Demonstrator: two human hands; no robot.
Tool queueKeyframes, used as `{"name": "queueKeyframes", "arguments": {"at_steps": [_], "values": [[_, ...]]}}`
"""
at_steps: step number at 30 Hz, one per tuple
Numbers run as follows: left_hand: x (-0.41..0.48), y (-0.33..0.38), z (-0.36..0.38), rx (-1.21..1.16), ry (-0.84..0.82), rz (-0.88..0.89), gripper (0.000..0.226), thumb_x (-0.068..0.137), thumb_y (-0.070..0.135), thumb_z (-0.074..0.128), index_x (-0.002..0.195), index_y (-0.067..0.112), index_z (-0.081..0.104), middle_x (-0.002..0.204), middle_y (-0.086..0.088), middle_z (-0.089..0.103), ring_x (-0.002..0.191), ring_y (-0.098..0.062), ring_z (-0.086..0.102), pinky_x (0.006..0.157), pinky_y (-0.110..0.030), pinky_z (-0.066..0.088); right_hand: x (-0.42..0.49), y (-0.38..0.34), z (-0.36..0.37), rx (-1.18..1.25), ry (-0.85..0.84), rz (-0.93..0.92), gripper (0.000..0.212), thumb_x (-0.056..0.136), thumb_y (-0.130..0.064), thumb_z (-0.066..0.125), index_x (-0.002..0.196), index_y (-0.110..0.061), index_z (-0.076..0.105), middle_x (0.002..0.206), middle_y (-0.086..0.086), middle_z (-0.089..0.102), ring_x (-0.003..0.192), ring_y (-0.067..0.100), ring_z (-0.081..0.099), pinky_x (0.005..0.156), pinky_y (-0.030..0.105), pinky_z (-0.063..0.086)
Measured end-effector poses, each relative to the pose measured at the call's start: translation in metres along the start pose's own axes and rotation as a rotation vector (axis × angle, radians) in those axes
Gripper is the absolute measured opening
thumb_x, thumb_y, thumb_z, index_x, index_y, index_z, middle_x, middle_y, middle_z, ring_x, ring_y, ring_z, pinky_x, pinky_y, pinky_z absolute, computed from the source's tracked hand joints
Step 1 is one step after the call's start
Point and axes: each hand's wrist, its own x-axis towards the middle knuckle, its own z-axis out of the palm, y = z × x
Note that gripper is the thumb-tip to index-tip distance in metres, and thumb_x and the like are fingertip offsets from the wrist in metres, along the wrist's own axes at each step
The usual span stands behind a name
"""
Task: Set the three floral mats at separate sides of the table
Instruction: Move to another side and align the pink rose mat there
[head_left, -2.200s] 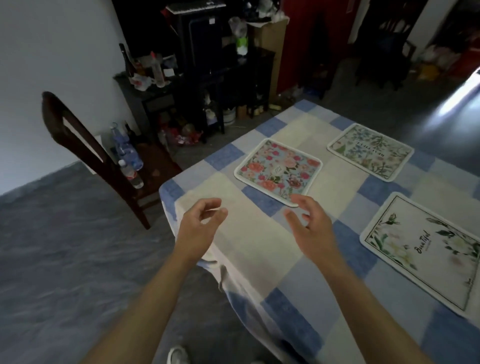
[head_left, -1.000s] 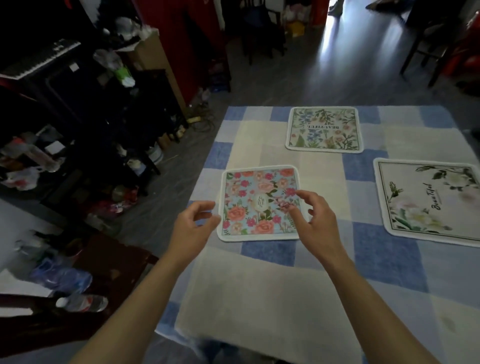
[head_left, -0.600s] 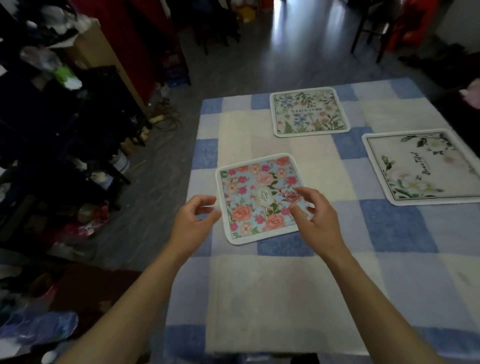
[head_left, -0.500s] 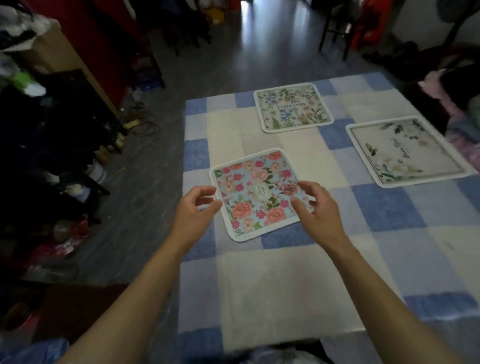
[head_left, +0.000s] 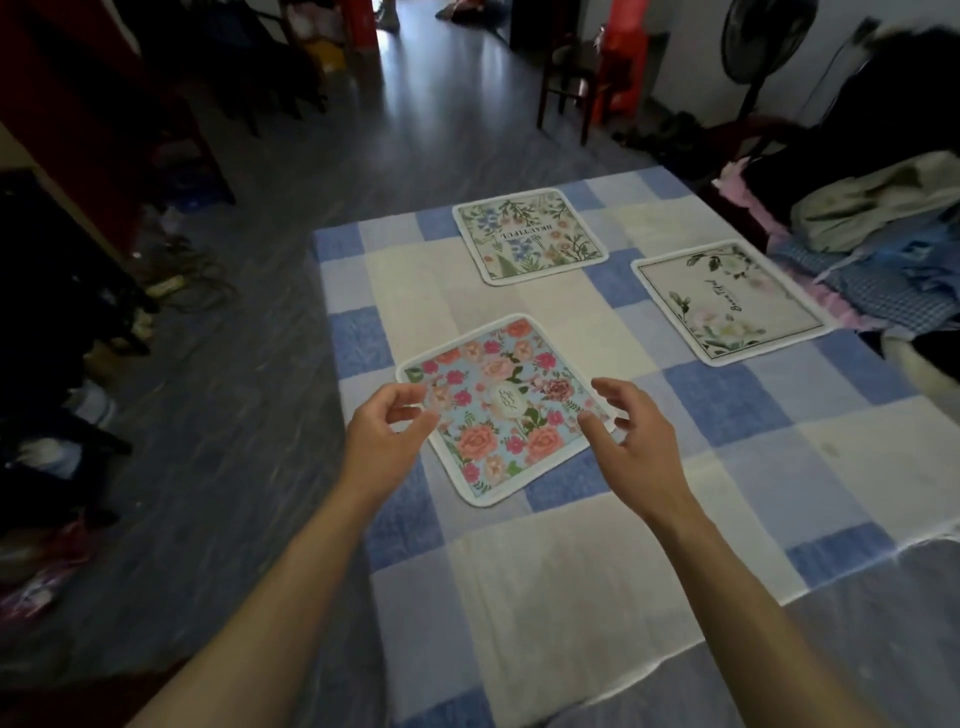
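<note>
Three floral mats lie flat on the blue-and-cream checked tablecloth (head_left: 545, 582). The pink-rose mat on light blue (head_left: 501, 408) is nearest me, close to the table's left edge. A cream mat with blue and green sprigs (head_left: 530, 236) lies at the far edge. A white mat with a black border (head_left: 727, 301) lies at the right edge. My left hand (head_left: 384, 441) hovers at the rose mat's left corner, fingers curled and apart. My right hand (head_left: 631, 441) hovers at its right corner, also open. Neither hand holds anything.
A heap of clothes (head_left: 878, 249) lies just past the table's right edge. Dark cluttered furniture (head_left: 57, 322) stands on the left across a strip of grey floor. A chair (head_left: 576, 78) and a standing fan (head_left: 758, 47) are far behind the table.
My view has swung round the table from its corner toward the left side. Both hands stayed open and moved to either side of the rose mat. The mats have not moved.
</note>
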Motion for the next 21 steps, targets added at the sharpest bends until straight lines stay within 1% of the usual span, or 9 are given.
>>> {"name": "queueKeyframes", "arguments": {"at_steps": [3, 7, 9, 11, 13, 17, 19, 20, 21], "values": [[0.007, -0.005, 0.005, 0.07, -0.055, -0.011, 0.022, 0.084, 0.017, 0.073, 0.103, 0.022, 0.065, 0.106, 0.009, 0.068, 0.097, -0.01, 0.065, 0.074, -0.022, 0.051, 0.001, 0.016, 0.007, 0.051, 0.022, 0.067, 0.036, 0.092, -0.034, 0.063, 0.126, -0.026, 0.055, 0.12, -0.01, 0.058, 0.111, 0.008, 0.055, 0.095, 0.03, 0.046], [0.021, -0.007, 0.004, 0.105, -0.079, -0.002, 0.021, 0.084, 0.017, 0.073, 0.103, 0.021, 0.065, 0.106, 0.009, 0.068, 0.097, -0.011, 0.065, 0.074, -0.021, 0.051, 0.003, 0.021, 0.02, 0.078, 0.014, 0.139, 0.037, 0.092, -0.029, 0.063, 0.128, -0.022, 0.055, 0.126, -0.002, 0.059, 0.114, 0.012, 0.055, 0.098, 0.036, 0.047], [0.033, -0.009, 0.002, 0.114, -0.118, 0.003, 0.021, 0.084, 0.019, 0.073, 0.103, 0.022, 0.065, 0.106, 0.009, 0.067, 0.098, -0.011, 0.065, 0.074, -0.021, 0.051, 0.004, 0.019, 0.028, 0.075, 0.029, 0.154, 0.037, 0.093, -0.027, 0.063, 0.128, -0.022, 0.055, 0.127, -0.003, 0.059, 0.115, 0.012, 0.055, 0.1, 0.037, 0.046], [0.051, -0.012, 0.002, 0.114, -0.151, 0.009, 0.02, 0.084, 0.02, 0.073, 0.102, 0.025, 0.064, 0.105, 0.008, 0.067, 0.097, -0.01, 0.064, 0.07, -0.015, 0.051, 0.006, 0.016, 0.037, 0.064, 0.057, 0.174, 0.036, 0.092, -0.027, 0.063, 0.128, -0.023, 0.056, 0.125, -0.006, 0.059, 0.116, 0.011, 0.054, 0.1, 0.036, 0.046], [0.072, -0.016, 0.004, 0.09, -0.187, 0.016, 0.019, 0.084, 0.018, 0.073, 0.1, 0.024, 0.065, 0.105, 0.005, 0.068, 0.096, -0.011, 0.064, 0.069, -0.013, 0.05, 0.008, 0.014, 0.048, 0.05, 0.075, 0.21, 0.037, 0.092, -0.028, 0.063, 0.128, -0.023, 0.055, 0.124, -0.009, 0.058, 0.115, 0.009, 0.054, 0.1, 0.034, 0.046], [0.11, -0.036, 0.013, 0.059, -0.314, -0.007, 0.018, 0.083, 0.015, 0.072, 0.096, 0.026, 0.065, 0.103, 0.006, 0.068, 0.096, -0.01, 0.064, 0.076, -0.023, 0.051, 0.01, 0.013, 0.073, -0.015, 0.132, 0.299, 0.039, 0.093, -0.035, 0.061, 0.13, -0.023, 0.054, 0.128, -0.008, 0.058, 0.115, 0.008, 0.054, 0.1, 0.032, 0.045], [0.127, -0.047, 0.015, 0.033, -0.409, -0.031, 0.019, 0.083, 0.014, 0.072, 0.098, 0.022, 0.066, 0.106, 0.005, 0.068, 0.099, -0.011, 0.064, 0.081, -0.03, 0.055, 0.011, 0.01, 0.086, -0.062, 0.174, 0.367, 0.041, 0.093, -0.038, 0.061, 0.13, -0.024, 0.053, 0.13, -0.005, 0.057, 0.116, 0.01, 0.053, 0.101, 0.033, 0.044], [0.136, -0.052, 0.015, 0.02, -0.46, -0.04, 0.02, 0.083, 0.014, 0.071, 0.101, 0.02, 0.066, 0.107, 0.004, 0.068, 0.101, -0.012, 0.064, 0.083, -0.032, 0.055, 0.01, 0.007, 0.092, -0.086, 0.205, 0.412, 0.041, 0.092, -0.04, 0.061, 0.13, -0.025, 0.053, 0.131, -0.004, 0.056, 0.116, 0.01, 0.053, 0.101, 0.034, 0.045], [0.148, -0.054, 0.014, 0.014, -0.511, -0.032, 0.021, 0.083, 0.015, 0.072, 0.103, 0.02, 0.066, 0.106, 0.005, 0.068, 0.101, -0.011, 0.064, 0.084, -0.03, 0.055, 0.01, 0.001, 0.099, -0.101, 0.247, 0.46, 0.042, 0.092, -0.04, 0.06, 0.13, -0.025, 0.053, 0.131, -0.004, 0.056, 0.116, 0.011, 0.053, 0.1, 0.035, 0.046]]}}
